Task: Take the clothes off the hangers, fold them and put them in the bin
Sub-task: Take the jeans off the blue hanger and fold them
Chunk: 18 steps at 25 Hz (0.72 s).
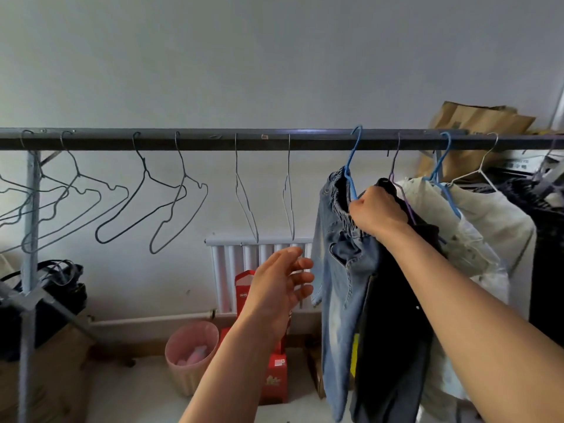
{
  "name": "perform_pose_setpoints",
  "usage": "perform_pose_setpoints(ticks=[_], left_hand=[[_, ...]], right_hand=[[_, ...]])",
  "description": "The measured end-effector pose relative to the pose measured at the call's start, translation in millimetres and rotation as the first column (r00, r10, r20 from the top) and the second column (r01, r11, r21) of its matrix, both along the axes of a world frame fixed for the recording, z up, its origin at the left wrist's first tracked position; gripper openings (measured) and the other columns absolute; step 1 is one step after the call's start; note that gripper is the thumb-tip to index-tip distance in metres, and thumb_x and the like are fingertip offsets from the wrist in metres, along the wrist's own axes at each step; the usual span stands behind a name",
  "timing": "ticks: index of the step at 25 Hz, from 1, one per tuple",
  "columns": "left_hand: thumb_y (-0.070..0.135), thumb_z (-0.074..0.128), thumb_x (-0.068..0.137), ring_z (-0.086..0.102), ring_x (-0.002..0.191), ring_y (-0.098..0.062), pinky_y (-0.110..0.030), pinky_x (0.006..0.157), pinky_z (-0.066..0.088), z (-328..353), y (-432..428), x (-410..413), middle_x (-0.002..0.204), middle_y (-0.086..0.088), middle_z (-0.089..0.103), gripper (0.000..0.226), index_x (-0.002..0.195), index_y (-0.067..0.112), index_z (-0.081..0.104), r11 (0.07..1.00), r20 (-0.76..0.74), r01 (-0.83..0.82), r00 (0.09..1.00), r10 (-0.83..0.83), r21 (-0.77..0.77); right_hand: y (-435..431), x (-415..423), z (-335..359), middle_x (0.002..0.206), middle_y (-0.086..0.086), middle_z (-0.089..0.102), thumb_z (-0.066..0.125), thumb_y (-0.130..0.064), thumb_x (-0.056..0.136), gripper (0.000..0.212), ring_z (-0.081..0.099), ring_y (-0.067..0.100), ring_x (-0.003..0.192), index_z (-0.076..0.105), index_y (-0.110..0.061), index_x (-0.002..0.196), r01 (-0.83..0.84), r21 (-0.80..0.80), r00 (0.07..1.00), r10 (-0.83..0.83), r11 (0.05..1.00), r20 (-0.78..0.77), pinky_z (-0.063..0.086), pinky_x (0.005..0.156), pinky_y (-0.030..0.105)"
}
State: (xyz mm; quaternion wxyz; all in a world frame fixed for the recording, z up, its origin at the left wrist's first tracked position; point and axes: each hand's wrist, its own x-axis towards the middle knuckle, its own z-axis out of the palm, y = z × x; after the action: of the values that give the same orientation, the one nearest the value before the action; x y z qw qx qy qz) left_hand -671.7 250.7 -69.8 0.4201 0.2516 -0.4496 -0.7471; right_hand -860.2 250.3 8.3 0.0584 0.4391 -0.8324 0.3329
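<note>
A dark rail [262, 141] runs across the view. Light blue jeans [338, 285] hang from a blue hanger [351, 166] right of centre. My right hand [377, 213] is shut on the jeans' waistband at the hanger's bar. Next to the jeans hangs a dark garment [396, 331] on a purple hanger [396, 178], then a cream shirt [494, 227] on another blue hanger [442, 175]. My left hand [280, 285] hovers open just left of the jeans, fingers spread, touching nothing. Several bare wire hangers [158, 203] hang along the rail's left half.
A pink ribbed bin [190, 364] with pink items inside stands on the floor below. Red boxes [274, 380] stand beside it, with a white radiator [232, 270] behind. A black bag [58, 288] sits at left by the rack's grey post [30, 270]. More dark clothes [546, 239] hang far right.
</note>
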Motion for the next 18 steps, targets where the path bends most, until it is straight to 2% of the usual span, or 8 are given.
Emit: perform_pose_setpoints(ticks=[2, 4, 7, 9, 12, 14, 16, 18], left_hand=[[0.019, 0.056, 0.097, 0.059, 0.065, -0.013, -0.027, 0.063, 0.048, 6.3, 6.4, -2.1, 0.08, -0.004, 0.065, 0.011, 0.1, 0.01, 0.062, 0.996, 0.01, 0.001, 1.0, 0.0, -0.089], [0.017, 0.058, 0.096, 0.061, 0.072, -0.015, -0.027, 0.064, 0.05, 14.8, 12.1, -5.8, 0.09, -0.008, 0.067, 0.012, 0.106, 0.013, 0.063, 0.964, 0.054, -0.022, 0.998, 0.038, -0.264], [0.022, 0.066, 0.091, 0.063, 0.083, -0.01, -0.023, 0.07, 0.054, 27.6, 18.8, -12.2, 0.097, -0.003, 0.067, 0.034, 0.123, 0.027, 0.056, 0.769, 0.177, 0.039, 0.979, 0.097, -0.638], [0.031, 0.073, 0.084, 0.059, 0.079, -0.008, -0.025, 0.071, 0.054, 35.7, 21.4, -15.9, 0.1, 0.005, 0.06, 0.048, 0.128, 0.029, 0.051, 0.632, 0.275, 0.117, 0.948, 0.158, -0.766], [0.054, 0.075, 0.074, 0.058, 0.079, -0.009, -0.03, 0.073, 0.056, 46.8, 23.2, -17.2, 0.113, 0.008, 0.055, 0.06, 0.12, 0.025, 0.051, 0.567, 0.454, 0.255, 0.858, 0.241, -0.783], [0.059, 0.073, 0.073, 0.06, 0.078, -0.01, -0.028, 0.069, 0.051, 57.6, 22.9, -12.5, 0.098, 0.0, 0.063, 0.057, 0.105, 0.016, 0.057, 0.568, 0.66, 0.429, 0.69, 0.297, -0.703], [0.056, 0.073, 0.074, 0.052, 0.057, -0.012, -0.027, 0.052, 0.038, 63.5, 21.3, -6.2, 0.069, -0.003, 0.059, 0.047, 0.078, 0.011, 0.06, 0.536, 0.789, 0.582, 0.497, 0.362, -0.612], [0.05, 0.074, 0.073, 0.043, 0.048, -0.013, -0.026, 0.049, 0.031, 62.3, 23.3, 0.0, 0.057, 0.001, 0.05, 0.042, 0.064, 0.014, 0.056, 0.502, 0.796, 0.617, 0.466, 0.387, -0.606]], right_hand=[[2.1, 1.5, 8.4, 0.061, 0.002, 0.044, 0.047, -0.019, 0.091, 0.031, 0.043, 0.024, 0.057, 0.037, -0.015, 0.062, -0.011, -0.11, 0.999, 0.016, 0.994, 0.052, 0.031, 0.053, 0.03], [8.2, 5.7, 16.5, 0.056, 0.002, 0.038, 0.052, -0.016, 0.087, 0.033, 0.037, 0.023, 0.053, 0.036, -0.014, 0.059, -0.027, -0.229, 0.986, 0.065, 0.973, 0.157, 0.027, 0.05, 0.03], [26.1, 20.3, 16.6, 0.049, 0.003, 0.047, 0.061, -0.007, 0.08, 0.022, 0.044, 0.018, 0.047, 0.053, -0.008, 0.059, -0.13, -0.348, 0.833, 0.292, 0.929, 0.469, 0.032, 0.045, 0.024], [35.2, 27.0, 9.9, 0.048, 0.001, 0.051, 0.059, -0.003, 0.08, 0.021, 0.049, 0.016, 0.048, 0.056, -0.008, 0.06, -0.216, -0.37, 0.728, 0.402, 0.904, 0.555, 0.037, 0.046, 0.022], [39.5, 31.5, -2.5, 0.066, 0.007, 0.056, 0.055, -0.004, 0.085, 0.014, 0.054, 0.017, 0.065, 0.061, -0.005, 0.073, -0.304, -0.195, 0.806, 0.361, 0.933, 0.469, 0.043, 0.057, 0.027], [38.8, 35.7, -17.0, 0.061, 0.006, 0.052, 0.058, -0.002, 0.08, 0.016, 0.051, 0.014, 0.058, 0.056, -0.006, 0.065, -0.254, -0.133, 0.796, 0.286, 0.958, 0.534, 0.039, 0.047, 0.021], [37.5, 42.9, -32.4, 0.062, 0.011, 0.049, 0.059, 0.001, 0.074, 0.017, 0.048, 0.015, 0.051, 0.051, -0.005, 0.06, -0.222, -0.099, 0.76, 0.236, 0.97, 0.606, 0.035, 0.046, 0.022], [34.9, 47.6, -43.7, 0.062, 0.013, 0.043, 0.056, 0.003, 0.078, 0.022, 0.043, 0.013, 0.039, 0.045, -0.004, 0.061, -0.199, -0.077, 0.734, 0.2, 0.977, 0.649, 0.029, 0.039, 0.017]])
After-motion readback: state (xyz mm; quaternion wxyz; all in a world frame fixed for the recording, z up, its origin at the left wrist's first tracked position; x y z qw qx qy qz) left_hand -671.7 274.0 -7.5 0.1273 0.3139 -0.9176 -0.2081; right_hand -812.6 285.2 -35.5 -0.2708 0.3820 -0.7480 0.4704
